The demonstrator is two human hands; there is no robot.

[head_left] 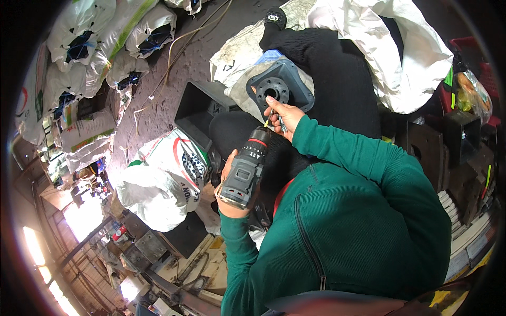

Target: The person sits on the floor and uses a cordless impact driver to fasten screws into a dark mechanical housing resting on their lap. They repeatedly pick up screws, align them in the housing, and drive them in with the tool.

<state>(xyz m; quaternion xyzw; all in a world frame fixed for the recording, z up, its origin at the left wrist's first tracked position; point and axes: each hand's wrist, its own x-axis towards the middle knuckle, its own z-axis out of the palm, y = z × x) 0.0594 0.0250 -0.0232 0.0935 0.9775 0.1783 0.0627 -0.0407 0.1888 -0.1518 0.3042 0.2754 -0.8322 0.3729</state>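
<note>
the left hand (227,181) is wrapped around the grip of the grey and black cordless drill with a red ring (245,169). the drill's nose points up toward the dark grey square plastic flange with a round centre hole (279,87), which rests on the person's lap. the right hand (283,115), just below the flange, has its fingers pinched on a small bit at the drill's nose. a white printed woven sack (163,176) lies left of the drill.

Single head-worn fisheye looks steeply down, close over the lap.
</note>
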